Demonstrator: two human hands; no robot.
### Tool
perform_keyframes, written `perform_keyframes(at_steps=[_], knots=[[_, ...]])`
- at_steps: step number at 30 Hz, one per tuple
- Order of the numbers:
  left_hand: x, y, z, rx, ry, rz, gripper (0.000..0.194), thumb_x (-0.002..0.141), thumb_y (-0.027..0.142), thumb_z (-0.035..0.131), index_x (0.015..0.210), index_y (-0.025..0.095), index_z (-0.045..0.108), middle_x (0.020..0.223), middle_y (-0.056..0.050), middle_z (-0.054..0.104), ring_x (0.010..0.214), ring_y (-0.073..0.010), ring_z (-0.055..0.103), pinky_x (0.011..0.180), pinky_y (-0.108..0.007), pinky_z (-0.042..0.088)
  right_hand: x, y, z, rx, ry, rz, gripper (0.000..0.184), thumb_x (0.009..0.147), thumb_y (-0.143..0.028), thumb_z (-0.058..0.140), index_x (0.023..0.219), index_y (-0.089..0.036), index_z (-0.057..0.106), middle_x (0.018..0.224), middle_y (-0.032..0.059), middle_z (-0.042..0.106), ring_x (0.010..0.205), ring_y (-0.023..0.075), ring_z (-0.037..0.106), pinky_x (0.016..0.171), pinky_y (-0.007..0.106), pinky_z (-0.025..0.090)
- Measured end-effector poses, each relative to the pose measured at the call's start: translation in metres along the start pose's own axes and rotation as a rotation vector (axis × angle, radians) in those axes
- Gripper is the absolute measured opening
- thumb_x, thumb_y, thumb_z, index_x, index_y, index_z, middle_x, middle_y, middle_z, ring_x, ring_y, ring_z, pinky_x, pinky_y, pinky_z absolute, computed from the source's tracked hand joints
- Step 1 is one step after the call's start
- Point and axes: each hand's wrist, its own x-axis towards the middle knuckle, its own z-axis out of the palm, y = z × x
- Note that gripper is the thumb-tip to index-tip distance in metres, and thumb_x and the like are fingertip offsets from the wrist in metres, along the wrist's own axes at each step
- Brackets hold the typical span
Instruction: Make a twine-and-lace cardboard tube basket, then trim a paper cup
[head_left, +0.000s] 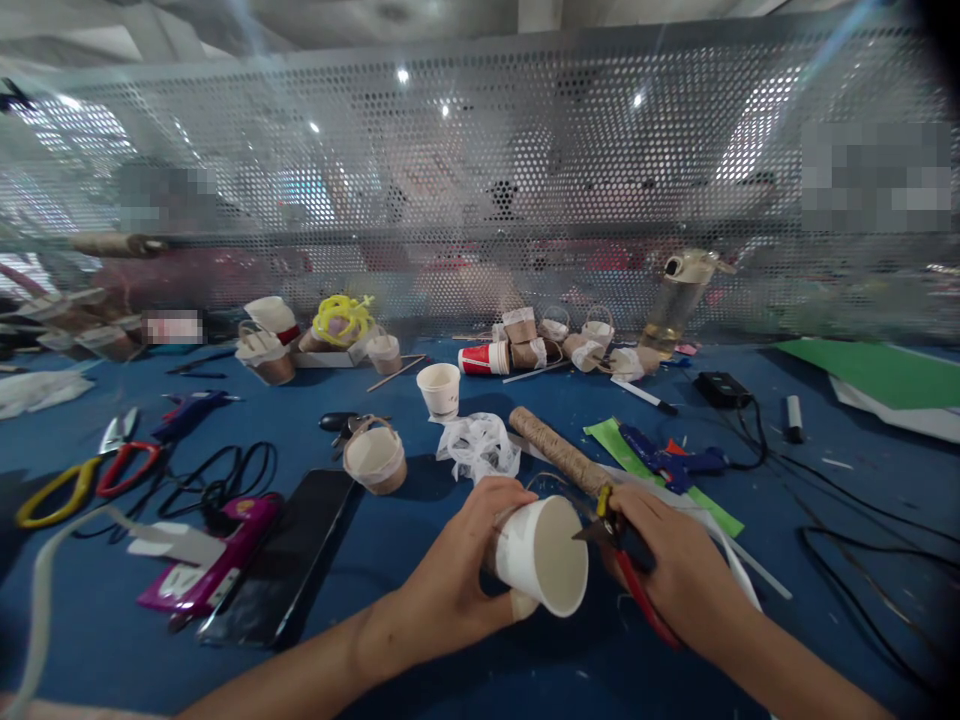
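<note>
Between pinching hands (480, 555) (664, 560), a white paper cup (521, 550), seemingly empty, right hand also gripping scissors (630, 570).

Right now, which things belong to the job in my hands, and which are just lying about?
Likely the job:
white cup, in your left hand
scissors, in your right hand
twine roll

Probably just lying about:
clear bottle
large green sheet
</note>
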Motion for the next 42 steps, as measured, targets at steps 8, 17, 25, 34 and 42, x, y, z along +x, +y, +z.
perform_keyframes(at_steps=[8,17,25,34,42], knots=[[-0.003,0.003,-0.003,0.105,-0.074,0.026,0.073,0.082,0.031,0.078,0.141,0.031,0.036,0.131,-0.013,0.046,0.123,-0.0308,0.05,0.103,-0.045,0.045,-0.002,0.006,0.007,0.019,0.003,-0.002,0.016,0.084,-0.014,0.053,0.098,-0.021,0.054,0.099,0.0107,0.068,0.087,0.0288,0.067,0.067,0.036,0.049],[0.001,0.007,-0.004,0.065,-0.1,0.0,0.07,0.083,0.046,0.076,0.14,0.029,0.039,0.13,-0.012,0.051,0.121,-0.0292,0.054,0.103,-0.042,0.046,-0.001,0.005,0.006,0.114,0.041,-0.008,0.009,0.086,-0.016,0.052,0.092,-0.023,0.051,0.09,0.0058,0.066,0.074,0.0223,0.064,0.066,0.032,0.047],[-0.001,0.001,0.0,0.107,-0.161,-0.007,0.072,0.084,0.048,0.074,0.143,0.028,0.038,0.135,-0.013,0.052,0.125,-0.0306,0.053,0.106,-0.044,0.045,-0.005,0.008,0.011,0.187,0.052,-0.012,0.01,0.09,-0.02,0.055,0.087,-0.024,0.047,0.082,0.0009,0.057,0.068,0.0176,0.056,0.064,0.029,0.044],[-0.001,0.002,0.0,0.138,-0.172,-0.01,0.074,0.084,0.048,0.074,0.143,0.028,0.035,0.136,-0.014,0.053,0.124,-0.0312,0.055,0.105,-0.046,0.046,-0.005,-0.003,0.005,0.235,-0.023,-0.02,0.011,0.094,-0.018,0.05,0.085,-0.023,0.047,0.078,-0.0011,0.056,0.065,0.0152,0.056,0.062,0.026,0.044],[-0.003,0.005,0.001,0.205,-0.217,-0.053,0.079,0.082,0.051,0.075,0.144,0.026,0.032,0.13,-0.014,0.06,0.115,-0.0296,0.063,0.097,-0.041,0.05,-0.008,-0.003,0.006,0.237,-0.092,-0.145,0.016,0.084,-0.011,0.053,0.093,-0.024,0.051,0.082,0.0,0.062,0.064,0.0168,0.058,0.058,0.026,0.044]])
